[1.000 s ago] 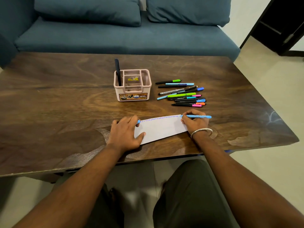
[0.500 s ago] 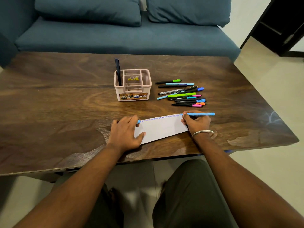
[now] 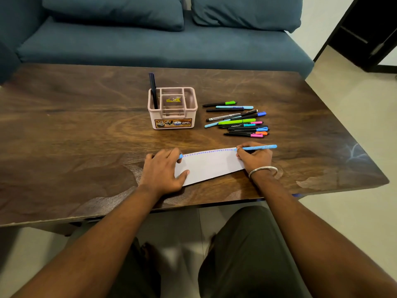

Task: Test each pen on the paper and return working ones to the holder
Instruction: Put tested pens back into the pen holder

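Observation:
A white paper strip [image 3: 211, 166] lies near the table's front edge, with a row of small blue-violet marks along its far edge. My right hand [image 3: 254, 158] grips a light blue pen [image 3: 257, 147], its tip on the paper's far right corner at the end of that row. My left hand [image 3: 164, 171] presses down the paper's left end, and a small blue pen cap [image 3: 181, 156] pokes out between its fingers. The pink holder [image 3: 173, 108] stands behind the paper with one dark pen [image 3: 153, 90] upright in its left compartment. Several loose pens [image 3: 238, 121] lie to its right.
The brown wooden table [image 3: 75, 130] stretches wide to the left of the holder. A blue sofa [image 3: 150, 44] stands right behind the table. My knees are under the front edge, and pale floor and a dark doorway lie to the right.
My right hand has shifted slightly, and the blue pen's back end has swung a little away from me. The left hand, paper, holder and loose pens have stayed put.

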